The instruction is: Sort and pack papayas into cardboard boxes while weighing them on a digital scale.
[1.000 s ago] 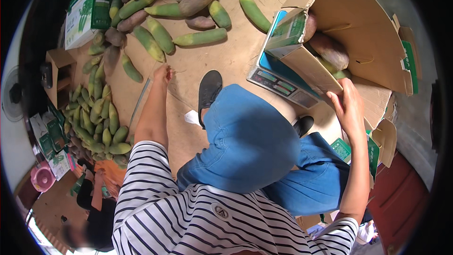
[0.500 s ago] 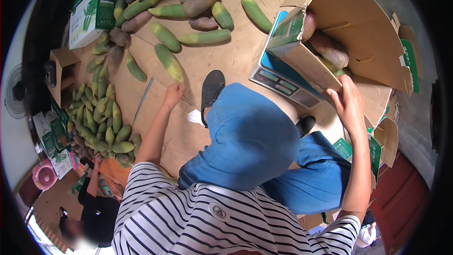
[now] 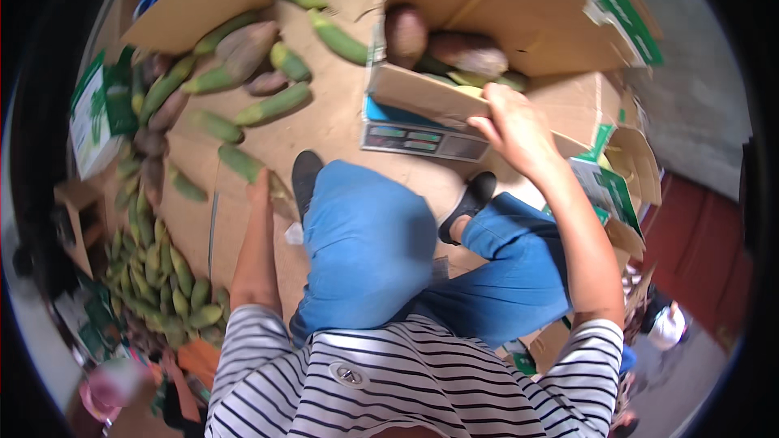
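My right hand (image 3: 513,126) is closed on the near wall of an open cardboard carton (image 3: 438,97), thumb on the outside. Several purplish, thick root vegetables (image 3: 466,53) and some green ones lie inside. The carton stands on a digital scale (image 3: 422,142) with a blue platform. My left hand (image 3: 260,186) is down on the floor cardboard, closed over a long green radish (image 3: 239,162); parts of it show on both sides of the hand. Blur hides the fingertips. Farther off, more green radishes (image 3: 274,105) lie loose beside a purplish root (image 3: 247,49).
A heap of green radishes (image 3: 162,276) is at the left. A green-and-white carton (image 3: 99,118) stands beyond it, and another open carton (image 3: 199,12) at the far left. Cut cartons (image 3: 625,186) stand at the right. Another person's arm (image 3: 180,385) shows at the lower left.
The view has swung, so the scale and carton appear farther left. My left hand has moved from the radish's near end onto its body. My right hand still grips the carton wall.
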Motion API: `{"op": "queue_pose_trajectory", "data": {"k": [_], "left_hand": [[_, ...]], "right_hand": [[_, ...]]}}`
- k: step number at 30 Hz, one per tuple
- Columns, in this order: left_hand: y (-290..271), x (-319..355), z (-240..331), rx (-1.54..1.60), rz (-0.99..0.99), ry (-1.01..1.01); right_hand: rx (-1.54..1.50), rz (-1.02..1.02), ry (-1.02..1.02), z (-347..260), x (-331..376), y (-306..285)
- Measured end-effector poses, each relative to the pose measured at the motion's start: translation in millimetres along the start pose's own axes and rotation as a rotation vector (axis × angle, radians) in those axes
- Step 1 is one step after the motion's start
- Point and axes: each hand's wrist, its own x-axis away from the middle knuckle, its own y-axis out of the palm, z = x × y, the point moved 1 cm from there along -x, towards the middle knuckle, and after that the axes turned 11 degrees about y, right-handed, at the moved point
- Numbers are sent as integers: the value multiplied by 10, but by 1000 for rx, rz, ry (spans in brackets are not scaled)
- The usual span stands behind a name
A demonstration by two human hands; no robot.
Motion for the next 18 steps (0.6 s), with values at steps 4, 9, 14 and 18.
{"op": "queue_pose_trajectory", "data": {"k": [4,9,14,18], "left_hand": [[145,428,662,467,-181,-200],[105,1202,1891,184,-344,293],[589,2132,3716,-251,-505,1313],[1166,2635,4363,-349,-679,1586]], "right_hand": [[-4,14,75,136,86,-31],[-99,50,-4,125,82,52],[-63,110,-2,149,114,84],[-52,209,-41,164,102,123]]}}
